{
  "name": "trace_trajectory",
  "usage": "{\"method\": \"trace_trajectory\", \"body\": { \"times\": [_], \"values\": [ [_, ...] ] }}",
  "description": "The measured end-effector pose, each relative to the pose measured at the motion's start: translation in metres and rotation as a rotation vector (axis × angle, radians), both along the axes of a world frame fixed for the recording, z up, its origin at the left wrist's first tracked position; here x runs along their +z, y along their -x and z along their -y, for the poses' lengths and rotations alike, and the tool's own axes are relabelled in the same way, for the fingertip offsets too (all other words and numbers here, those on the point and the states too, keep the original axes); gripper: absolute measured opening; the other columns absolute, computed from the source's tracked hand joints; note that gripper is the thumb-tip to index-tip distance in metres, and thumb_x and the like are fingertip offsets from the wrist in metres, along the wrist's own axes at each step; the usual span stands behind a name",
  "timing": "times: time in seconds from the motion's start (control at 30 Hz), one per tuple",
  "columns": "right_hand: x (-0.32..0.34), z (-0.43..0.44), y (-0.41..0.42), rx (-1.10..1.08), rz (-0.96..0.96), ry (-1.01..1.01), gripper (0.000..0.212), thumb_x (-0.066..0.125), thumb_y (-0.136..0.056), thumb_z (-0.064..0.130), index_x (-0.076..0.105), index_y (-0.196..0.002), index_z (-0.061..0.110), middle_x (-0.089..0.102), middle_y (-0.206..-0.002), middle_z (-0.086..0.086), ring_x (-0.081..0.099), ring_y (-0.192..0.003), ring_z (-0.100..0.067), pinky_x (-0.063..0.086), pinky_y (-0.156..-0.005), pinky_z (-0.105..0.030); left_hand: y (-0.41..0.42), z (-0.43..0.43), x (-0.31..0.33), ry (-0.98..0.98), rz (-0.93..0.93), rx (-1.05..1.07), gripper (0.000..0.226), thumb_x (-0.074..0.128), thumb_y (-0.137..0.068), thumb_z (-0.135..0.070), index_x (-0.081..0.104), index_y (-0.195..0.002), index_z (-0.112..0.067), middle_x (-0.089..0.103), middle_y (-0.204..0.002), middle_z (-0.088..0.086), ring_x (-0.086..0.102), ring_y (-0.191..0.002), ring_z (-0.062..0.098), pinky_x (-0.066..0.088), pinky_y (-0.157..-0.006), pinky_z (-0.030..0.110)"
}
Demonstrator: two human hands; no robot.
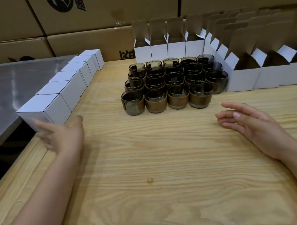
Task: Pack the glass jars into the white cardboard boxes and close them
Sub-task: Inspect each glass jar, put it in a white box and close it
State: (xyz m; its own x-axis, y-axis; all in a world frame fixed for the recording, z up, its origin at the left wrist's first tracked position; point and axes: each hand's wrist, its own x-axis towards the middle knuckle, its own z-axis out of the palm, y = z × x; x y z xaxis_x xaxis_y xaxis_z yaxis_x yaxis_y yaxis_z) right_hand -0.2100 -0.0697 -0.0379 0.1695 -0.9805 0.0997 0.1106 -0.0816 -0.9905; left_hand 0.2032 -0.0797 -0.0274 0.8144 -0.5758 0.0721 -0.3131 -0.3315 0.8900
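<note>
Several dark glass jars (173,84) with brown sleeves stand grouped in rows at the middle of the wooden table (160,167). Open white cardboard boxes (169,50) with raised flaps line the back and curve down the right side (267,76). A row of several closed white boxes (55,98) runs along the table's left edge. My left hand (61,133) is open, its blurred fingers at the front face of the nearest closed box. My right hand (251,121) hovers open over the table, right of and nearer than the jars, holding nothing.
Large brown shipping cartons (92,8) are stacked as a wall behind the table. A shiny metal surface (8,89) lies to the left, behind the closed boxes, with a dark gap between it and the table's left edge.
</note>
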Motion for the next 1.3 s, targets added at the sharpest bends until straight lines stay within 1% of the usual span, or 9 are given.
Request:
{"method": "trace_trajectory", "body": {
  "times": [0.17, 0.27, 0.37, 0.6, 0.77, 0.87, 1.07, 1.17, 1.3],
  "values": [
    [0.001, -0.001, -0.001, -0.015, 0.003, -0.009, 0.034, 0.051, -0.087, 0.014, 0.062, -0.119, 0.013, 0.068, -0.11, -0.018, 0.065, -0.108, -0.026, 0.053, -0.092, -0.03, 0.105, -0.009, 0.006, 0.229, 0.044, -0.331, 0.081, 0.064, -0.089, -0.021, 0.013, -0.151, -0.013, 0.021, -0.155, 0.01, 0.021, -0.143, 0.024, 0.019, -0.118, 0.04],
    [0.002, -0.002, -0.003, -0.033, -0.01, -0.018, 0.029, 0.048, -0.092, 0.008, 0.062, -0.117, 0.012, 0.068, -0.11, -0.021, 0.066, -0.106, -0.025, 0.054, -0.091, -0.029, 0.166, -0.009, 0.004, 0.248, -0.118, -0.554, 0.054, 0.061, -0.091, -0.016, 0.038, -0.14, -0.02, 0.061, -0.111, -0.006, 0.057, -0.096, -0.003, 0.046, -0.09, 0.016],
    [0.002, -0.003, -0.006, -0.065, -0.06, -0.013, 0.028, 0.046, -0.095, 0.002, 0.061, -0.117, 0.013, 0.066, -0.111, -0.022, 0.066, -0.105, -0.023, 0.052, -0.095, -0.031, 0.195, -0.004, -0.009, 0.205, -0.144, -0.659, 0.037, 0.058, -0.092, -0.012, 0.051, -0.127, -0.021, 0.061, -0.081, -0.011, 0.056, -0.069, -0.004, 0.039, -0.061, 0.0],
    [0.006, 0.003, -0.033, -0.346, -0.512, 0.031, 0.055, 0.064, -0.09, 0.02, 0.042, -0.136, 0.04, 0.054, -0.12, 0.005, 0.063, -0.09, -0.008, 0.052, -0.09, -0.037, 0.191, 0.004, -0.017, 0.198, -0.124, -0.726, 0.028, 0.058, -0.091, -0.01, 0.054, -0.108, -0.031, 0.06, -0.076, -0.01, 0.054, -0.061, -0.005, 0.041, -0.058, 0.003],
    [0.015, 0.037, -0.058, -0.41, -0.724, 0.076, 0.073, 0.066, -0.088, 0.025, 0.024, -0.141, 0.052, 0.031, -0.139, -0.005, 0.049, -0.117, -0.023, 0.04, -0.105, -0.039, 0.191, 0.004, -0.017, 0.214, -0.116, -0.755, 0.029, 0.058, -0.09, -0.01, 0.051, -0.106, -0.034, 0.062, -0.079, -0.009, 0.055, -0.064, -0.006, 0.042, -0.061, 0.004],
    [0.016, 0.057, -0.066, -0.429, -0.804, 0.087, 0.056, 0.067, -0.087, 0.028, 0.04, -0.134, 0.04, 0.023, -0.149, -0.008, 0.026, -0.138, -0.027, 0.027, -0.111, -0.037, 0.193, 0.004, -0.017, 0.215, -0.12, -0.766, 0.026, 0.058, -0.091, -0.012, 0.052, -0.106, -0.033, 0.062, -0.079, -0.008, 0.055, -0.062, -0.006, 0.042, -0.061, 0.005],
    [0.014, 0.062, -0.066, -0.492, -0.81, 0.152, 0.021, 0.064, -0.09, 0.033, 0.054, -0.096, 0.016, 0.032, -0.152, -0.003, 0.028, -0.14, -0.018, 0.025, -0.105, -0.026, 0.193, 0.006, -0.016, 0.205, -0.175, -0.764, 0.026, 0.059, -0.089, -0.012, 0.057, -0.111, -0.027, 0.063, -0.08, -0.008, 0.055, -0.064, -0.007, 0.042, -0.059, 0.004],
    [0.018, 0.047, -0.067, -0.509, -0.838, 0.184, 0.022, 0.066, -0.088, 0.034, 0.058, -0.088, 0.014, 0.043, -0.145, -0.003, 0.039, -0.132, -0.015, 0.024, -0.091, -0.016, 0.194, 0.002, -0.012, 0.146, -0.115, -0.923, 0.057, 0.07, -0.081, -0.015, 0.046, -0.132, -0.026, 0.061, -0.113, -0.007, 0.056, -0.095, -0.003, 0.044, -0.085, 0.015],
    [0.02, 0.022, -0.076, -0.456, -0.849, 0.209, 0.021, 0.07, -0.084, 0.035, 0.06, -0.081, 0.018, 0.048, -0.139, 0.0, 0.044, -0.127, -0.013, 0.025, -0.088, -0.014, 0.194, -0.001, -0.012, -0.016, 0.189, -1.128, 0.121, 0.082, -0.066, -0.043, 0.001, -0.154, -0.028, 0.023, -0.159, -0.001, 0.023, -0.144, 0.018, 0.024, -0.117, 0.04]
  ]
}}
